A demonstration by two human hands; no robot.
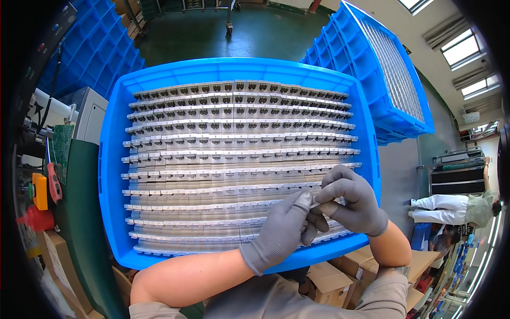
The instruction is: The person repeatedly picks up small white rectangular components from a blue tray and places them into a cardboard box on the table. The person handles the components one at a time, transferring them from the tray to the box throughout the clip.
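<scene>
A large blue plastic bin (108,175) lies in front of me, packed with several rows of small white parts (234,154) that show dark fittings along the far rows. Over the bin's near right part, my two grey-gloved hands meet. My left hand (281,228) is closed, its thumb and fingers pinched together at the fingertips of the other hand. Bent inward, my right hand (353,204) also pinches there, thumb against fingers. A small pale bit shows between the fingertips, too small to name.
Another filled blue bin (366,64) stands on a stack at the far right. More blue bins (98,45) rise at the far left. A red-handled tool (54,183) and a yellow box (39,191) sit left. Cardboard boxes (329,282) lie near me. A person (457,209) stands at right.
</scene>
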